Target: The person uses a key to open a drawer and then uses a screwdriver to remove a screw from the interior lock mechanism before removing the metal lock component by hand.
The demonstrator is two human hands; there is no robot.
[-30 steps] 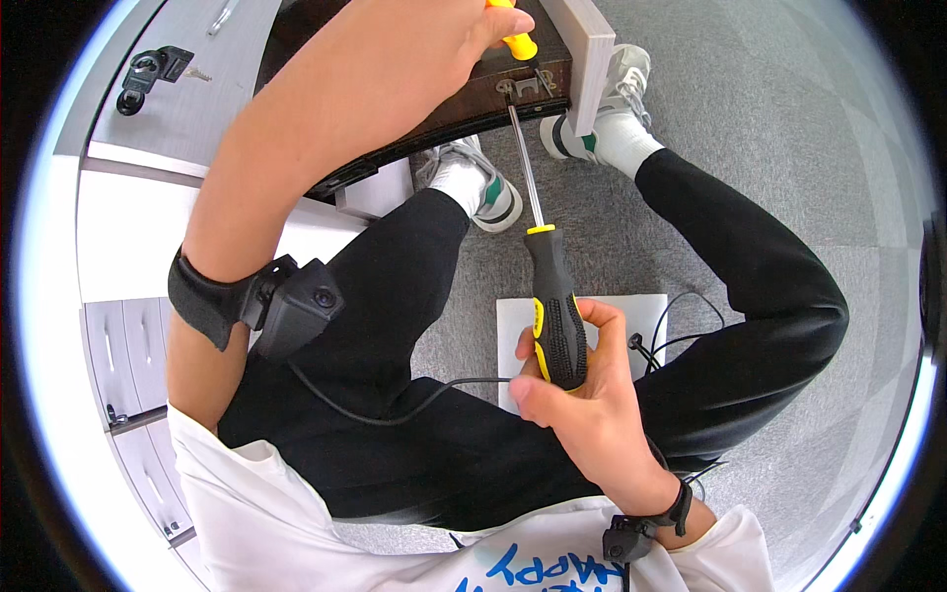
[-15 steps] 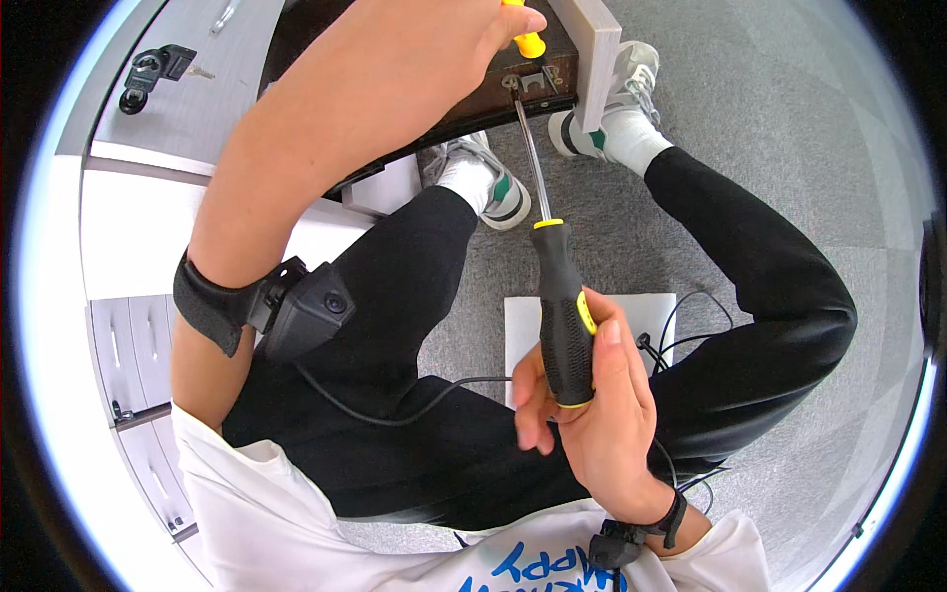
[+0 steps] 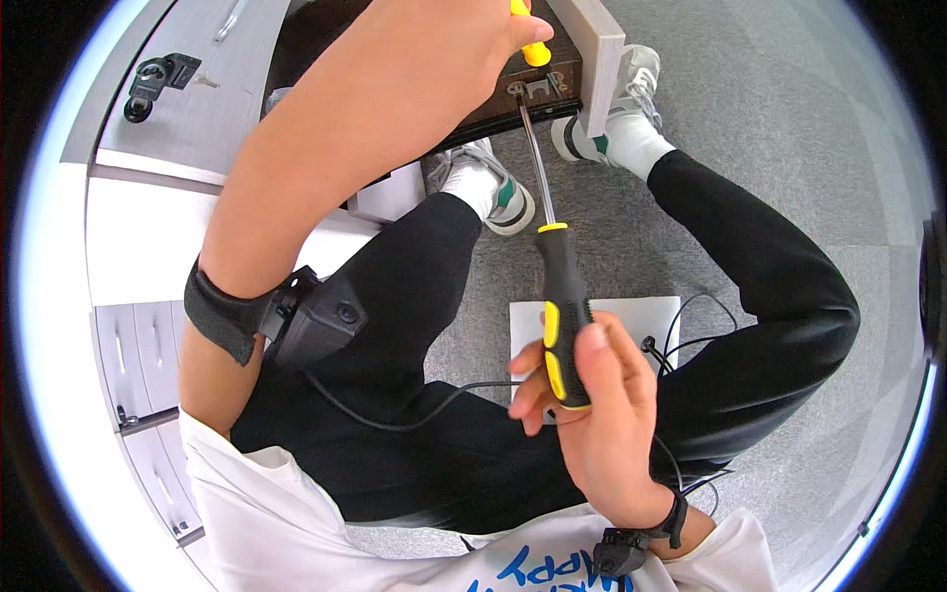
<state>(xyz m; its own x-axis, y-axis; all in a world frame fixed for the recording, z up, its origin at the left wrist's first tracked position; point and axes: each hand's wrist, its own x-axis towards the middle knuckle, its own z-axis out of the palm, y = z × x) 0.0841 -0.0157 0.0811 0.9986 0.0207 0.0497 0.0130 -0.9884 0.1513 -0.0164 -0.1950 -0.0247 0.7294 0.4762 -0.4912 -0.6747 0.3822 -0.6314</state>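
In my right hand point(image 3: 607, 414), fingers wrapped round its grip, is a long screwdriver point(image 3: 562, 311) with a black and yellow handle. Its steel shaft runs up to a metal fitting point(image 3: 518, 89) on the dark brown inner side of a drawer point(image 3: 483, 120). At the top, my left hand point(image 3: 508, 35) is closed on a yellow-handled screwdriver point(image 3: 536, 51), which points down at the same side, just right of the first tip. Most of the left fingers and the upper part of that handle are out of sight.
The drawer's pale front panel point(image 3: 595, 74) stands to the right, near my shoes point(image 3: 508, 202). Grey cabinet fronts point(image 3: 178, 128) with a black lock and key point(image 3: 163, 79) are at left. A white sheet point(image 3: 528, 321) and black cables point(image 3: 691, 340) lie on grey carpet point(image 3: 730, 128).
The black and yellow handle has turned in my right hand, with its yellow strips now facing left. The left hand keeps its hold; the whole view has shifted slightly.
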